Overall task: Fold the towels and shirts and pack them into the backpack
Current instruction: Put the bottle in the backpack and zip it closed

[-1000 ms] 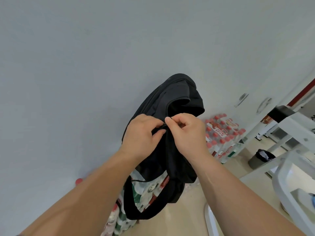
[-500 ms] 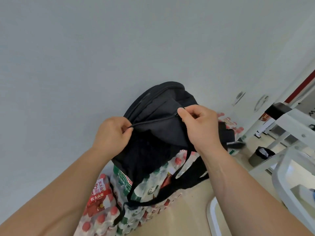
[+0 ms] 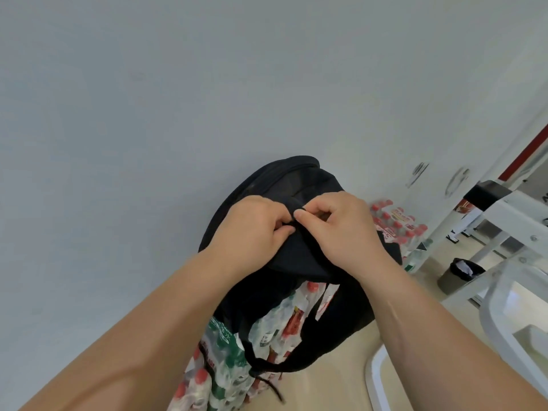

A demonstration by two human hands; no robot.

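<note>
Black fabric in hands: left hand [image 3: 252, 232] and right hand [image 3: 338, 232], fingers curled, both pinch the backpack's top edge, thumbs almost meeting.
Backpack [image 3: 284, 185]: black, in front of a pale wall [image 3: 178, 114], straps hanging down.
Beneath: wrapped packs of red-capped bottles [image 3: 225, 357].
Far right: dark bin [image 3: 462, 272] on the floor.

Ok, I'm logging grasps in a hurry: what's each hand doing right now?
Left hand: closed, pinching the black fabric of the backpack near its top.
Right hand: closed, pinching the backpack right beside it.
</note>
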